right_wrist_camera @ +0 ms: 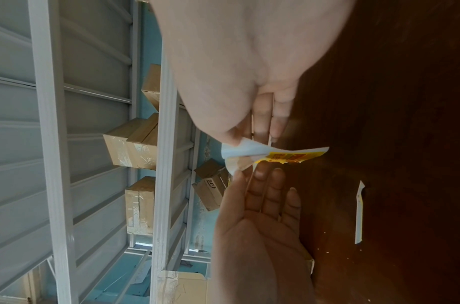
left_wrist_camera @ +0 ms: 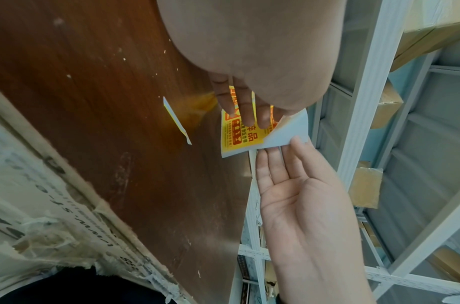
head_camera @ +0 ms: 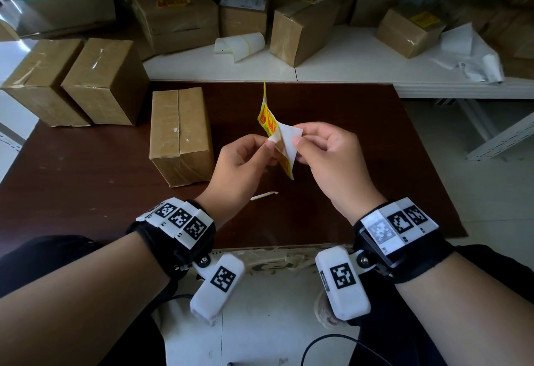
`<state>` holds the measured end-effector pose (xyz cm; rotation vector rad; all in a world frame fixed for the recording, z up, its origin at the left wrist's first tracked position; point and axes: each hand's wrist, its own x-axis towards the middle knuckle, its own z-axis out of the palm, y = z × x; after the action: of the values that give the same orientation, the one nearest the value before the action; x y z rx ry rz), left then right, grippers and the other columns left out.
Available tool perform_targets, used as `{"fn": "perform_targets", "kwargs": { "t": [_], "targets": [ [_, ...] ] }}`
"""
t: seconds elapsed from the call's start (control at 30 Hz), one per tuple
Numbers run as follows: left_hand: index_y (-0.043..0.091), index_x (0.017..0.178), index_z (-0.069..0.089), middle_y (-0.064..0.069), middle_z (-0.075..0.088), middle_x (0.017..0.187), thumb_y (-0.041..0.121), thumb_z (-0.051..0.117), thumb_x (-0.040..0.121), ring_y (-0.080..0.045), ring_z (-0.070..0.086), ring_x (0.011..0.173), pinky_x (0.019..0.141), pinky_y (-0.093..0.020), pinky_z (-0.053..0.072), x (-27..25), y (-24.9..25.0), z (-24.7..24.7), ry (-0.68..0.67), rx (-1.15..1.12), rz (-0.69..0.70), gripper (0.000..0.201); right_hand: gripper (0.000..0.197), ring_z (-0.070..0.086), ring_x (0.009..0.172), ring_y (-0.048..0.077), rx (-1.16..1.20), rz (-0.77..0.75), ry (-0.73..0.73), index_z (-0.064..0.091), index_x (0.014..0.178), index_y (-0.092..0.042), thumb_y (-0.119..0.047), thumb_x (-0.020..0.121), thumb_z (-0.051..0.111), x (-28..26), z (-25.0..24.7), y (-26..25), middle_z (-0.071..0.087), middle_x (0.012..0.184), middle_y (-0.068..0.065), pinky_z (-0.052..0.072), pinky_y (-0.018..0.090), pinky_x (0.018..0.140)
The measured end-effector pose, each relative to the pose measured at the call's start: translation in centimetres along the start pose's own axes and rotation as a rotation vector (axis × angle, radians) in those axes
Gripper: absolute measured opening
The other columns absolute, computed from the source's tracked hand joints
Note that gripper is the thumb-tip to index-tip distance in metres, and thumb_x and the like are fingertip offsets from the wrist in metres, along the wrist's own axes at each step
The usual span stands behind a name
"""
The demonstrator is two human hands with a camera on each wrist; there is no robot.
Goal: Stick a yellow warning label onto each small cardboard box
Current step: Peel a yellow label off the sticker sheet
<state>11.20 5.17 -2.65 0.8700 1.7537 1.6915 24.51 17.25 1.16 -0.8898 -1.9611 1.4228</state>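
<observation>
While it is held above the middle of the dark brown desk point(head_camera: 346, 134), the yellow warning label point(head_camera: 268, 118) sits at the centre of the head view, partly parted from its white backing paper point(head_camera: 287, 141). At the label's lower left, the left hand point(head_camera: 241, 167) has its grip closed on the label edge, thumb and fingers pinching it. To the right, the right hand point(head_camera: 326, 157) pinches the white backing between thumb and forefinger, its grip likewise closed on the paper. Left of centre, just beside the left hand, a small cardboard box point(head_camera: 180, 134) lies on the desk, its taped top bare of any label. Below the hands, a thin paper strip point(head_camera: 264, 195) lies flat on the wood. Two more taped boxes point(head_camera: 75, 82) stand at the left edge, touching side by side. Across the top of the frame, further boxes, some already bearing yellow labels point(head_camera: 172, 0), crowd a white shelf point(head_camera: 346, 56), with a curled sheet of spent backing point(head_camera: 239, 43) among them
</observation>
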Motion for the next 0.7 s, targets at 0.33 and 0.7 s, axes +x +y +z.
{"fn": "perform_targets", "kwargs": {
  "t": [0.33, 0.7],
  "targets": [
    [-0.005, 0.108, 0.072, -0.021, 0.079, 0.097, 0.012, 0.057, 0.114, -0.018, 0.075, 0.087, 0.073, -0.025, 0.059, 0.2, 0.2, 0.1, 0.05, -0.126, -0.02, 0.023, 0.041, 0.081, 0.099, 0.009, -0.031, -0.028, -0.184, 0.074, 0.115, -0.032, 0.005, 0.096, 0.074, -0.4, 0.5, 0.2, 0.083, 0.108, -0.007, 0.066, 0.036, 0.095],
    [0.009, 0.101, 0.073, -0.006, 0.082, 0.093, 0.014, 0.054, 0.116, -0.022, 0.079, 0.093, 0.087, -0.041, 0.064, 0.5, 0.2, -0.1, 0.069, -0.145, -0.037, 0.024, 0.031, 0.082, 0.092, 0.012, -0.064, -0.012, -0.099, 0.077, 0.118, -0.022, 0.0, 0.1, 0.067, -0.2, 0.1, 0.3, 0.085, 0.1, -0.007, 0.067, 0.038, 0.091]
  ]
}}
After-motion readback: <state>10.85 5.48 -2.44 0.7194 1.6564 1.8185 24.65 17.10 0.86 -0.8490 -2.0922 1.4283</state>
